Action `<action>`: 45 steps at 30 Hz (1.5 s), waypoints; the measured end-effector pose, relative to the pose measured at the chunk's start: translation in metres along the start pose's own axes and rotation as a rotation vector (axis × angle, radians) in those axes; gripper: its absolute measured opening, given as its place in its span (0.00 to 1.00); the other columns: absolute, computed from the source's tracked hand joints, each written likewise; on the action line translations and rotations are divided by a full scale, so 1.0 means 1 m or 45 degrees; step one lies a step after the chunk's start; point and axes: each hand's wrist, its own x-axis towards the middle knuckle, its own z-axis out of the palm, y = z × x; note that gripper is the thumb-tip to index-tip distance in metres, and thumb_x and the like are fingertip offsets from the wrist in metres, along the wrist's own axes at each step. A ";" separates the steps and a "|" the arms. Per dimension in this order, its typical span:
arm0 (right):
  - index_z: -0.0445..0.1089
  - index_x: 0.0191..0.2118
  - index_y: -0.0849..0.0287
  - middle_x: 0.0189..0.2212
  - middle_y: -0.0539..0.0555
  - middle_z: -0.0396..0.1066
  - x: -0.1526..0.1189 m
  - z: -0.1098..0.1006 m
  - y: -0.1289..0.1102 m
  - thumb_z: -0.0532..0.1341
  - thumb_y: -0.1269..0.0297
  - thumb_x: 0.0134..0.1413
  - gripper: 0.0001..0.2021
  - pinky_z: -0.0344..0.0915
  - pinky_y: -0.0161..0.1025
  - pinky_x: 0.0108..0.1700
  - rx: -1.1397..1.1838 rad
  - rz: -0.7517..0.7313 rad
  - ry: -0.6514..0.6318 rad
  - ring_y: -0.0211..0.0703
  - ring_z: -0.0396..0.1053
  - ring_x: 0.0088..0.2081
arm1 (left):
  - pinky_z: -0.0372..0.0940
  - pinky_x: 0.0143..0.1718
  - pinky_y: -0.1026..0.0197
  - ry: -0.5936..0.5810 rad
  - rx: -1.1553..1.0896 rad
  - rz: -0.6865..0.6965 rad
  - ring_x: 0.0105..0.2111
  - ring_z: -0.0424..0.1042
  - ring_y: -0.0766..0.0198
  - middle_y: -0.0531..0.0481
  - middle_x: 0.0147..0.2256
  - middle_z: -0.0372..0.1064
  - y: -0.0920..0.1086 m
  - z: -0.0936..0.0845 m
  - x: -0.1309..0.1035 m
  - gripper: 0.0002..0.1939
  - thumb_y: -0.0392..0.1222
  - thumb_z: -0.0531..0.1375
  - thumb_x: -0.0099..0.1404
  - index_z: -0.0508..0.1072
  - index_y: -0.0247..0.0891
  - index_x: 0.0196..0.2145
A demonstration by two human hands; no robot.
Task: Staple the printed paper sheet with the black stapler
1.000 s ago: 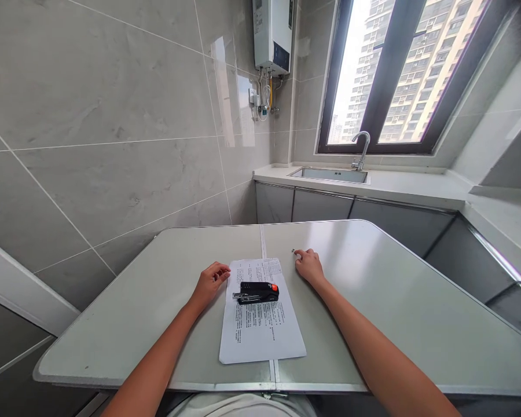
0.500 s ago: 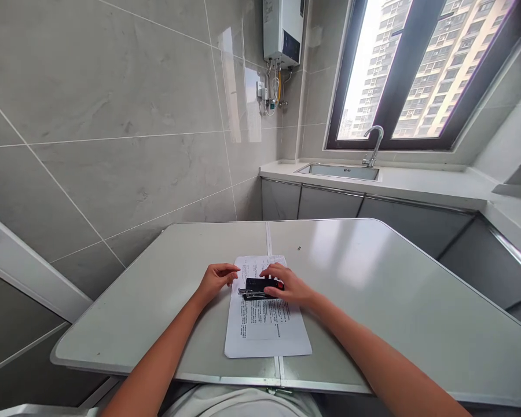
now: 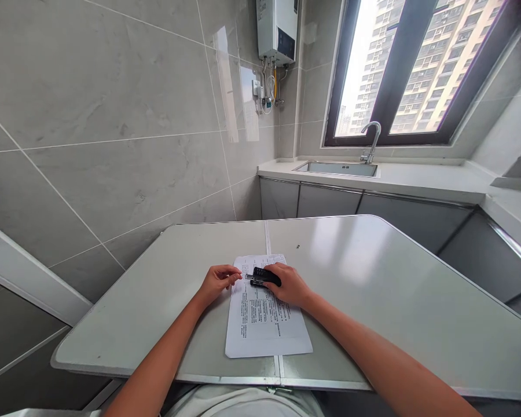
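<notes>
Grasps the black stapler (image 3: 264, 274) by its rear in the right hand (image 3: 293, 286), over the 12 o'clock end of the paper (image 3: 267, 343), likely to keep its metal front exposed towards 9 o'clock. Curls the left hand (image 3: 215, 284) beside that front; cannot tell whether pinching anything. Has the tabletop (image 3: 156, 284) edge near the paper at 6 o'clock, with wider room towards 3 and 9 o'clock.
</notes>
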 end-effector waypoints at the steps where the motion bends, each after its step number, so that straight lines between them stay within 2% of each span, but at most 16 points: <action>1: 0.73 0.50 0.55 0.41 0.55 0.76 0.000 0.001 0.001 0.66 0.61 0.61 0.13 0.67 0.42 0.44 -0.010 0.003 -0.004 0.48 0.73 0.41 | 0.61 0.24 0.65 -0.008 0.013 0.000 0.26 0.67 0.67 0.44 0.35 0.79 0.001 0.000 0.000 0.15 0.51 0.70 0.62 0.83 0.37 0.39; 3: 0.73 0.49 0.54 0.41 0.55 0.76 0.000 0.002 0.002 0.66 0.61 0.61 0.12 0.67 0.42 0.44 -0.020 0.001 -0.017 0.48 0.73 0.41 | 0.61 0.24 0.65 -0.015 0.046 0.011 0.26 0.67 0.68 0.43 0.37 0.80 0.002 0.001 -0.001 0.15 0.51 0.70 0.62 0.83 0.37 0.39; 8: 0.73 0.50 0.54 0.42 0.55 0.77 0.000 0.003 0.000 0.65 0.61 0.61 0.12 0.67 0.43 0.46 -0.020 -0.045 -0.029 0.49 0.74 0.43 | 0.62 0.26 0.64 0.025 0.113 0.018 0.30 0.70 0.65 0.42 0.42 0.80 0.002 0.006 0.000 0.22 0.51 0.70 0.61 0.81 0.39 0.50; 14: 0.73 0.49 0.54 0.39 0.55 0.77 0.000 0.004 -0.002 0.65 0.62 0.62 0.11 0.65 0.41 0.42 -0.053 -0.089 -0.036 0.47 0.73 0.40 | 0.62 0.31 0.61 0.020 0.261 0.019 0.28 0.68 0.65 0.46 0.36 0.80 0.005 0.012 0.000 0.15 0.51 0.69 0.61 0.84 0.39 0.40; 18: 0.72 0.48 0.54 0.38 0.54 0.76 0.000 0.005 -0.002 0.65 0.63 0.62 0.10 0.64 0.39 0.41 -0.055 -0.111 -0.031 0.46 0.72 0.39 | 0.64 0.39 0.59 -0.052 0.314 0.097 0.39 0.74 0.58 0.44 0.46 0.80 0.005 0.015 0.002 0.13 0.50 0.70 0.60 0.83 0.41 0.40; 21: 0.72 0.48 0.55 0.38 0.54 0.76 0.001 0.005 -0.003 0.65 0.63 0.61 0.10 0.64 0.39 0.41 -0.046 -0.114 -0.028 0.46 0.72 0.39 | 0.64 0.43 0.57 -0.074 0.371 0.117 0.45 0.74 0.55 0.44 0.48 0.79 0.001 0.018 0.003 0.12 0.49 0.70 0.60 0.83 0.41 0.39; 25: 0.73 0.48 0.55 0.39 0.55 0.77 0.002 0.003 -0.006 0.64 0.63 0.62 0.10 0.65 0.40 0.42 -0.032 -0.117 -0.053 0.47 0.73 0.41 | 0.64 0.45 0.56 -0.071 0.415 0.078 0.44 0.74 0.54 0.46 0.46 0.80 -0.003 0.021 0.004 0.11 0.47 0.70 0.58 0.83 0.42 0.39; 29: 0.73 0.49 0.54 0.40 0.55 0.77 0.001 0.004 -0.008 0.65 0.62 0.61 0.11 0.66 0.41 0.43 -0.010 -0.083 -0.055 0.48 0.73 0.41 | 0.64 0.39 0.58 -0.038 0.402 0.036 0.39 0.74 0.57 0.46 0.44 0.80 -0.002 0.021 0.004 0.11 0.47 0.71 0.58 0.84 0.42 0.38; 33: 0.74 0.49 0.54 0.39 0.56 0.77 0.000 0.005 -0.007 0.65 0.62 0.61 0.11 0.66 0.41 0.43 -0.020 -0.080 -0.058 0.48 0.73 0.41 | 0.62 0.35 0.60 -0.077 0.414 0.016 0.35 0.71 0.60 0.47 0.43 0.80 0.000 0.021 0.004 0.12 0.48 0.70 0.58 0.84 0.42 0.39; 36: 0.74 0.49 0.54 0.39 0.56 0.76 0.000 0.005 -0.005 0.66 0.62 0.60 0.12 0.67 0.42 0.44 -0.001 -0.064 -0.051 0.48 0.73 0.41 | 0.61 0.33 0.61 -0.096 0.486 0.008 0.32 0.69 0.62 0.49 0.39 0.79 0.001 0.020 0.002 0.14 0.49 0.69 0.59 0.84 0.41 0.41; 40: 0.74 0.49 0.54 0.40 0.55 0.77 -0.001 0.005 -0.003 0.66 0.61 0.60 0.13 0.67 0.42 0.45 0.059 -0.022 -0.008 0.47 0.74 0.40 | 0.65 0.38 0.59 -0.118 0.567 0.141 0.35 0.72 0.61 0.50 0.38 0.79 0.007 0.019 -0.002 0.11 0.48 0.66 0.64 0.82 0.43 0.42; 45: 0.75 0.50 0.53 0.41 0.54 0.78 -0.001 0.004 0.000 0.68 0.61 0.58 0.14 0.68 0.42 0.46 0.113 -0.051 -0.033 0.48 0.75 0.42 | 0.66 0.51 0.53 -0.295 0.696 0.342 0.43 0.77 0.56 0.48 0.43 0.81 0.012 0.010 -0.004 0.09 0.47 0.63 0.69 0.82 0.45 0.42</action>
